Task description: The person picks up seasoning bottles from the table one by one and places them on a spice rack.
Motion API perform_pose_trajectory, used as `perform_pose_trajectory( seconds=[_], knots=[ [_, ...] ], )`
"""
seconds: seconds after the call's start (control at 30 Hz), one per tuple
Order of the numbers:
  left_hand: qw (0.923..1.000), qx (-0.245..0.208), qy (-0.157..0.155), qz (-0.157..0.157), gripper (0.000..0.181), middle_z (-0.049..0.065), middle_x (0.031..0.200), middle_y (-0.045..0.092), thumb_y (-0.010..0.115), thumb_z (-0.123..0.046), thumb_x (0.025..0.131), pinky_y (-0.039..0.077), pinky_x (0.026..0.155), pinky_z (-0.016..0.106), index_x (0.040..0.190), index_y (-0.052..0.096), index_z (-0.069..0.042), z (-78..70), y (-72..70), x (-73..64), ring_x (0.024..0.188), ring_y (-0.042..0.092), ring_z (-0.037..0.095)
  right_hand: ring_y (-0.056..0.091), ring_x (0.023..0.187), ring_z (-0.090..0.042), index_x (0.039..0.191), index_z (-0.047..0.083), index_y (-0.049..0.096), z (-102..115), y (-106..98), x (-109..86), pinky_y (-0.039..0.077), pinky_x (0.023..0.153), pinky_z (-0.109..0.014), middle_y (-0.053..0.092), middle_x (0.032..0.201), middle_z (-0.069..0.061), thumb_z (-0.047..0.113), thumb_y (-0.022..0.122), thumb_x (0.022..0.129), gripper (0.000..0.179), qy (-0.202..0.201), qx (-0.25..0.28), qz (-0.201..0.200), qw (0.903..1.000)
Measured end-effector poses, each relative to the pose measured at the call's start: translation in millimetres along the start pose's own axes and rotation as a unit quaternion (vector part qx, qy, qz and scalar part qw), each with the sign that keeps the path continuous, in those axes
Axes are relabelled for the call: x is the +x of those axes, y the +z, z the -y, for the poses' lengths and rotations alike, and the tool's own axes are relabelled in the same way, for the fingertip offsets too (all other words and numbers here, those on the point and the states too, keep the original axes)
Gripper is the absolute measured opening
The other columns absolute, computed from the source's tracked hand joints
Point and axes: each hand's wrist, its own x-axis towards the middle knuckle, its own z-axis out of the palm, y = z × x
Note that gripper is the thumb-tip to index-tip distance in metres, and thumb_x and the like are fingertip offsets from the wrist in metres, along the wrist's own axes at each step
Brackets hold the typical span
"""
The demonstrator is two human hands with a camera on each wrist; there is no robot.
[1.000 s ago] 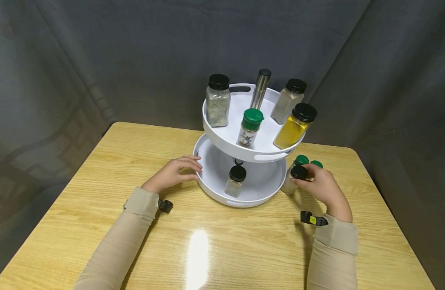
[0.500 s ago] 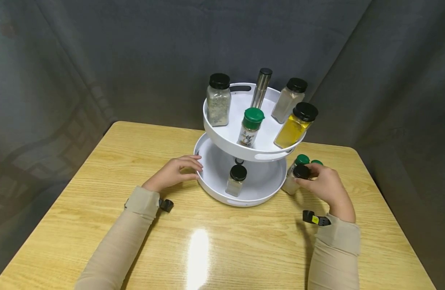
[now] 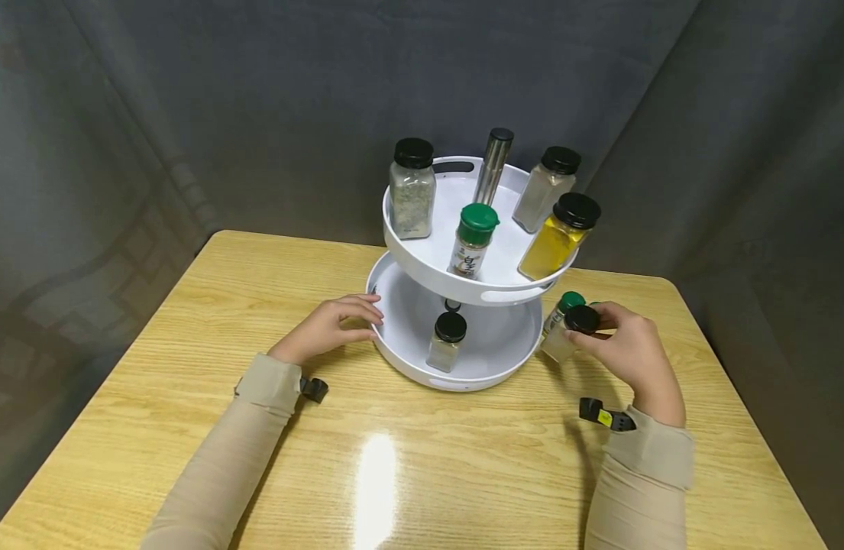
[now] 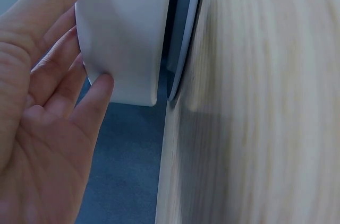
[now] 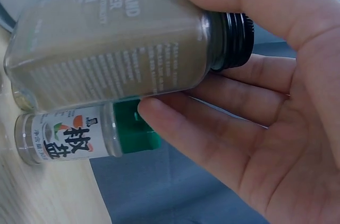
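My right hand (image 3: pixel 624 347) pinches a black-lidded spice jar (image 3: pixel 561 347) between thumb and fingers near its lid, just right of the two-tier rack. In the right wrist view, this glass jar (image 5: pixel 106 49) has white print including "PEPPER" and brownish contents. Close beside it is a green-capped seasoning shaker (image 5: pixel 64 136), partly hidden by the jar in the head view. My left hand (image 3: pixel 328 328) touches the rim of the white lower tray (image 3: pixel 511 336) with relaxed fingers. The left wrist view has the little fingertip against the tray wall (image 4: pixel 127 33).
A small black-lidded jar (image 3: pixel 444 351) stands in the lower tray. The upper tray (image 3: pixel 456 202) holds a green-capped shaker (image 3: pixel 471 241), a jar of yellow contents (image 3: pixel 552 244) and other black-lidded jars, around a metal post (image 3: pixel 493 172). Another green cap (image 3: pixel 593 305) shows behind my right fingers.
My right hand has moved right and slightly up with the spice jar, so the jar covers more of the green caps behind. My left hand stays at the lower tray's rim.
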Motion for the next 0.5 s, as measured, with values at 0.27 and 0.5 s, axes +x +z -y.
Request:
perform_pose_trajectory(
  seconds=[0.27, 0.5],
  knots=[
    [1.0, -0.001, 0.002, 0.002, 0.023, 0.002, 0.12, 0.072, 0.082, -0.011, 0.086, 0.032, 0.12, 0.037, 0.108, 0.078, -0.009, -0.4, -1.6, -0.3, 0.139, 0.048, 0.025, 0.064, 0.105, -0.044, 0.127, -0.004, 0.061, 3.4, -2.3, -2.9, 0.06, 0.083, -0.054, 0.066, 0.117, -0.027, 0.029, 0.08, 0.089, 0.054, -0.017, 0.01, -0.025, 0.9995],
    [1.0, -0.002, 0.005, 0.001, 0.023, 0.002, 0.119, 0.072, 0.082, -0.011, 0.086, 0.033, 0.12, 0.038, 0.108, 0.079, -0.01, -1.4, -1.6, -0.2, 0.138, 0.049, 0.025, 0.064, 0.1, -0.036, 0.122, -0.004, 0.065, 5.8, -0.7, -3.7, 0.046, 0.072, -0.001, 0.067, 0.112, -0.024, 0.025, 0.082, 0.087, 0.048, -0.042, 0.027, -0.066, 0.9965]
  ],
)
